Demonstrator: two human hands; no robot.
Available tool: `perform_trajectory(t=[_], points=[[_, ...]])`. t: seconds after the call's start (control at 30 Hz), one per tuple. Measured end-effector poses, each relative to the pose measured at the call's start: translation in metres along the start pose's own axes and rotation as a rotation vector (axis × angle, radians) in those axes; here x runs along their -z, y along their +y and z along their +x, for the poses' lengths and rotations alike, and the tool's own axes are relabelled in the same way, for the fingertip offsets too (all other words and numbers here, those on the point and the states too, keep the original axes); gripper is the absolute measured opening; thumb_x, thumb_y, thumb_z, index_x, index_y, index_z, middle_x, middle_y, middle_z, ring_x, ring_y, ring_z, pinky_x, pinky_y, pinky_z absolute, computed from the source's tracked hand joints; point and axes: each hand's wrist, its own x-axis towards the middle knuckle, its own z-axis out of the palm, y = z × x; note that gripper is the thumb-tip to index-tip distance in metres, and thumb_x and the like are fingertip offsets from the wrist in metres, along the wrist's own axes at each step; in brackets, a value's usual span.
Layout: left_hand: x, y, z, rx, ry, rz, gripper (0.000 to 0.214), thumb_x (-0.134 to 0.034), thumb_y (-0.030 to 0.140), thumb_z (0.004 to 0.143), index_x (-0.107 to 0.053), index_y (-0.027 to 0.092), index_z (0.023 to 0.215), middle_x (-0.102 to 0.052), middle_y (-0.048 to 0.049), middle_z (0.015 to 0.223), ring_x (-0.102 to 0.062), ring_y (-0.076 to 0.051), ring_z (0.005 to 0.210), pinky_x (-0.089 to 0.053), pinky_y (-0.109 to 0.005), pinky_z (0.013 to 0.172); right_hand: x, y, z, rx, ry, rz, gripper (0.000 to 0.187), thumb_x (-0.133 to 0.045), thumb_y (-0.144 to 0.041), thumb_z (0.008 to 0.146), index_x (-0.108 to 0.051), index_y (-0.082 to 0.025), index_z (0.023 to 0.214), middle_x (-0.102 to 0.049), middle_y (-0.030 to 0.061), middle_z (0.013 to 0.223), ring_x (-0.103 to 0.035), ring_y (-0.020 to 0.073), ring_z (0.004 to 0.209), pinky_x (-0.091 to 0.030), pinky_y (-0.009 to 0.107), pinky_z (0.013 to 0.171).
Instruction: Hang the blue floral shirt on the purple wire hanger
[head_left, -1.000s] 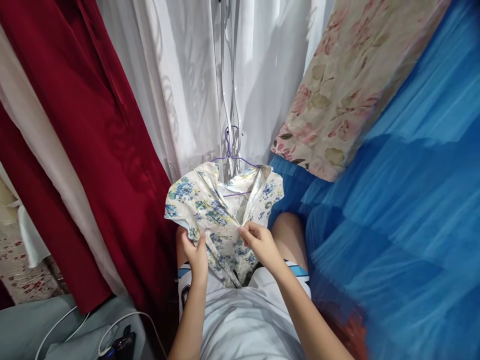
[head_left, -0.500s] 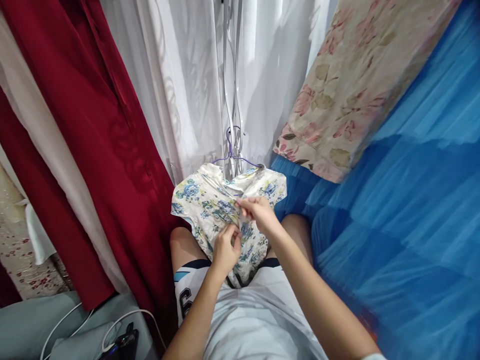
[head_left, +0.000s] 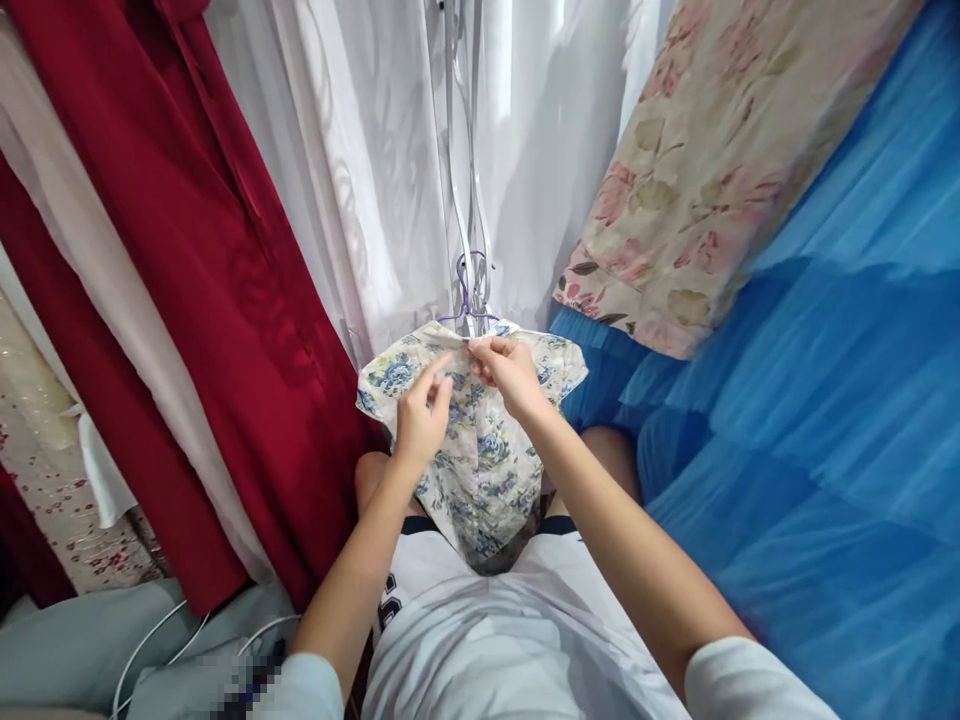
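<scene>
A white sleeveless blouse with blue flowers hangs in front of me from a purple hanger, its lower part between my legs. At the top of its middle seam, my right hand is closed in a pinch on the neckline. Whatever small part lies between those fingertips is hidden. My left hand is just left of it, over the upper front of the blouse. Its index finger stretches towards the collar with the thumb apart, and nothing shows in it.
White straps run down to the hanger in front of a white curtain. Red cloth hangs on the left. A pink floral cloth and blue ruffled tulle hang on the right. A white cable lies at lower left.
My right hand has moved up to the collar, and the blouse's open neckline now looks drawn together. My left hand has left the middle of the blouse, moving up and left, its fingers opening.
</scene>
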Motion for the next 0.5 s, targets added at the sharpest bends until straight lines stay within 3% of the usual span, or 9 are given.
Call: perform_trajectory(t=[0.13, 0.3, 0.4, 0.5], points=[[0.014, 0.009, 0.064, -0.212, -0.145, 0.055, 0.022, -0.046, 0.030, 0.099, -0.066, 0.021, 0.095, -0.066, -0.0039, 0.088, -0.062, -0.018, 0.084, -0.045, -0.029, 0.079, 0.004, 0.000, -0.002, 0.115, -0.040, -0.121, 0.027, -0.067, -0.037, 0.077, -0.058, -0.017, 0.062, -0.054, -0.0006, 0.049, -0.042, 0.0092, 0.042, -0.031, 0.023, 0.043], [0.005, 0.000, 0.084, -0.320, -0.157, 0.132, 0.022, -0.052, 0.024, 0.096, -0.061, 0.018, 0.077, -0.062, -0.0027, 0.077, -0.058, -0.017, 0.075, -0.041, -0.028, 0.073, 0.002, 0.025, 0.002, 0.277, 0.049, -0.329, 0.029, -0.060, -0.040, 0.083, -0.054, -0.019, 0.064, -0.054, 0.0005, 0.053, -0.047, 0.0125, 0.050, -0.034, 0.025, 0.050], [0.005, 0.003, 0.086, -0.232, -0.074, 0.030, 0.021, -0.053, 0.026, 0.096, -0.063, 0.017, 0.080, -0.060, -0.0007, 0.071, -0.058, -0.014, 0.070, -0.041, -0.025, 0.069, -0.001, 0.048, 0.000, 0.287, 0.100, -0.376, 0.029, -0.057, -0.040, 0.084, -0.053, -0.020, 0.064, -0.054, 0.0006, 0.056, -0.046, 0.0131, 0.052, -0.034, 0.025, 0.051], [0.025, -0.001, 0.097, -0.068, 0.120, -0.195, 0.025, -0.053, 0.034, 0.096, -0.065, 0.015, 0.085, -0.059, 0.0006, 0.067, -0.056, -0.011, 0.061, -0.041, -0.021, 0.060, 0.003, 0.062, -0.009, 0.201, 0.051, -0.380, 0.031, -0.058, -0.042, 0.082, -0.053, -0.019, 0.062, -0.053, 0.0007, 0.055, -0.046, 0.0136, 0.052, -0.033, 0.025, 0.051]])
